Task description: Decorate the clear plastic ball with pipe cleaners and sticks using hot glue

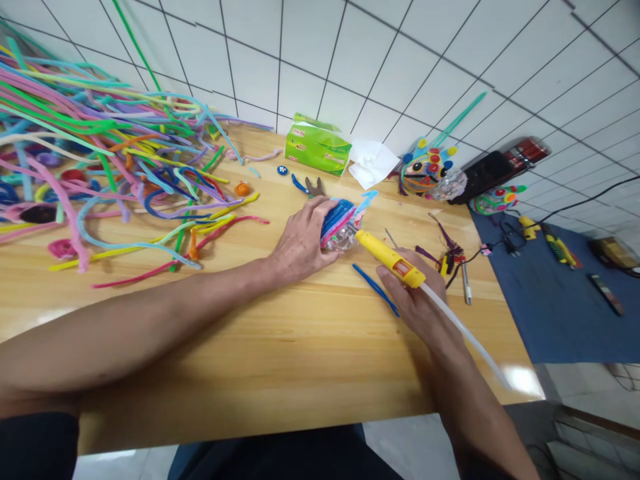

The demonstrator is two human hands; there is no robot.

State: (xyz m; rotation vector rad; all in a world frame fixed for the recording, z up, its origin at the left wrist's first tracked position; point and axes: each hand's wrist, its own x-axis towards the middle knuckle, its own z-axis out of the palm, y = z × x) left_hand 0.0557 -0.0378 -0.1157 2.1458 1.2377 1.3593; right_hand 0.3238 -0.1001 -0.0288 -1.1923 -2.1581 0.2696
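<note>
Aiming the yellow plastic glue gun (384, 254) at the blue-and-pink-banded clear ornament (338, 223)!
Wrapping the right hand (419, 293) around the gun; clasping the ornament over the worktop (280, 347) with the left hand (301, 244), arm (165, 317) outstretched.

- We wear a black left sleeve (40, 443), eight o'clock.
- Dark right sleeve (493, 469), near five.
- Dark clothing (280, 460) at six.
- Our left hand (303, 247) and right hand (419, 305): bare.
</note>
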